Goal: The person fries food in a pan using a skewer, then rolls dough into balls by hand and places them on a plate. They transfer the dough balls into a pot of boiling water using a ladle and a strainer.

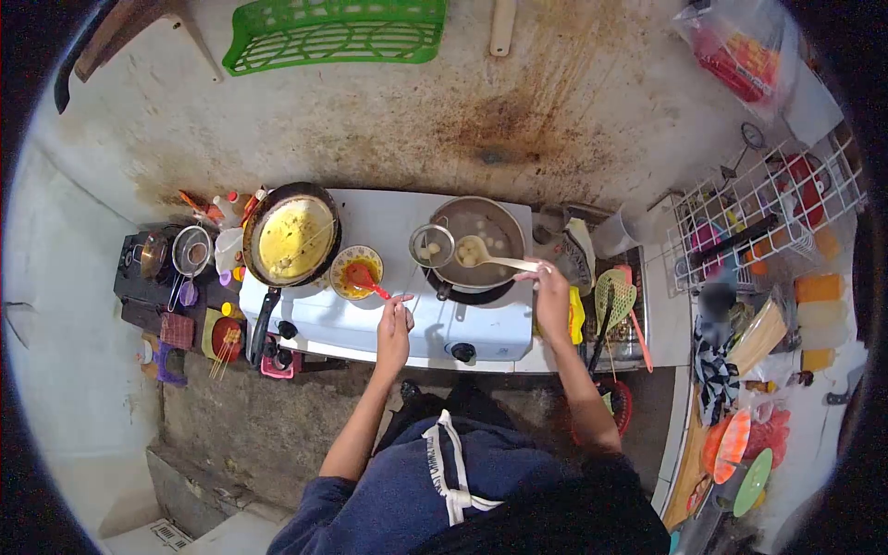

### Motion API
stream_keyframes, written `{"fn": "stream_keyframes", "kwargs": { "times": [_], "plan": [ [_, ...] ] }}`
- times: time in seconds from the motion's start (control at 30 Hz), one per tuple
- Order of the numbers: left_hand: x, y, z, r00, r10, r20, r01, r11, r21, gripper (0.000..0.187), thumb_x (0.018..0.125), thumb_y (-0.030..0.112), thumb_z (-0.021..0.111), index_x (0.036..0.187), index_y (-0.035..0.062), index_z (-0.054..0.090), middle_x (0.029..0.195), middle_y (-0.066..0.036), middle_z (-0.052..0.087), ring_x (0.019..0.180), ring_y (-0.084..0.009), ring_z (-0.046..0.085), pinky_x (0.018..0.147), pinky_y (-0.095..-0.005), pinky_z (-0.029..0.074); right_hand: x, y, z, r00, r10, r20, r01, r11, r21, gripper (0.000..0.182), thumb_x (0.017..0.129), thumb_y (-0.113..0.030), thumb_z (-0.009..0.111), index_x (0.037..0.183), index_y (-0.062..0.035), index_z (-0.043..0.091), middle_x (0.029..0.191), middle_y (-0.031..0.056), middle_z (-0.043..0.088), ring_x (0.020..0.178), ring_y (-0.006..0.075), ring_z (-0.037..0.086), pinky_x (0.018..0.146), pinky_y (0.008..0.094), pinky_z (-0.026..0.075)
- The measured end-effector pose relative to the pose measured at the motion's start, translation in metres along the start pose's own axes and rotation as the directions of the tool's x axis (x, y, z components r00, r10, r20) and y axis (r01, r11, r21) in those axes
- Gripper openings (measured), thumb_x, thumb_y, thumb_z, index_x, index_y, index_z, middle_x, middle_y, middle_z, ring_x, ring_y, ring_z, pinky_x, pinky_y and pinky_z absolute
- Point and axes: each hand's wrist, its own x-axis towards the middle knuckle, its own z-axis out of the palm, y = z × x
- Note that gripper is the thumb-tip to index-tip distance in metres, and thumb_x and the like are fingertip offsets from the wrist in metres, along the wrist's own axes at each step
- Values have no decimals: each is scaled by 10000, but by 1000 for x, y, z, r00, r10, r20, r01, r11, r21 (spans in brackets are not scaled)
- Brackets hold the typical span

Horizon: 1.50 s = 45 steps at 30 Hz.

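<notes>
My left hand is closed around the thin handle of a small wire strainer. A few pale round balls lie in the strainer, at the left rim of a pot. Just beside my left fingers, a red spoon rests in a patterned bowl with yellow-orange contents. My right hand grips the long handle of a pale ladle. Several pale balls sit in the ladle's bowl, over the pot. More pale balls float in the pot's cloudy liquid.
On the white stove, a frying pan with a yellow egg-like layer stands at left, its handle toward me. Another strainer and skewers lie further left. A green slotted turner and wire rack are at right.
</notes>
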Motion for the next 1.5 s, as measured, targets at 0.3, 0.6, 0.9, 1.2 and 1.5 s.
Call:
{"fn": "stream_keyframes", "kwargs": {
  "times": [0.3,0.6,0.9,1.2,1.5],
  "plan": [
    [15,13,28,998,0,59,-6,994,106,310,941,212,309,1009,-15,511,570,12,339,542,-78,339,519,-226,306,-6,-71,-15,971,-240,7,234,940,-249,231,883,-123,406,1028,-26,557,831,56,637,684,188,538,689,301,417],
    [31,23,30,996,-34,78,33,999,18,343,946,251,307,1009,-10,520,569,34,292,527,-61,291,495,-213,271,-6,-38,-17,662,-693,285,692,420,-587,282,761,-102,560,1036,-140,609,859,-11,625,722,180,503,622,321,374],
    [49,36,16,999,-15,28,16,1000,-10,317,947,228,317,1038,-10,505,572,57,268,525,-46,269,484,-197,242,37,-4,-10,877,-449,168,446,634,-632,222,788,-107,506,985,-79,603,864,105,612,819,277,545,780,389,408],
    [41,47,9,999,-29,-14,28,997,-72,313,945,225,323,1041,-18,495,576,58,273,520,-42,253,479,-190,231,44,27,26,875,-405,267,464,539,-703,241,754,-120,547,989,-81,582,847,92,573,868,265,529,741,385,429],
    [29,47,5,999,-42,-23,41,998,-38,329,944,241,324,1063,-20,484,576,57,259,523,-45,236,483,-195,218,21,12,48,889,-412,202,444,661,-606,196,797,-105,492,948,-73,612,844,134,585,818,295,529,718,386,405]
  ]
}}
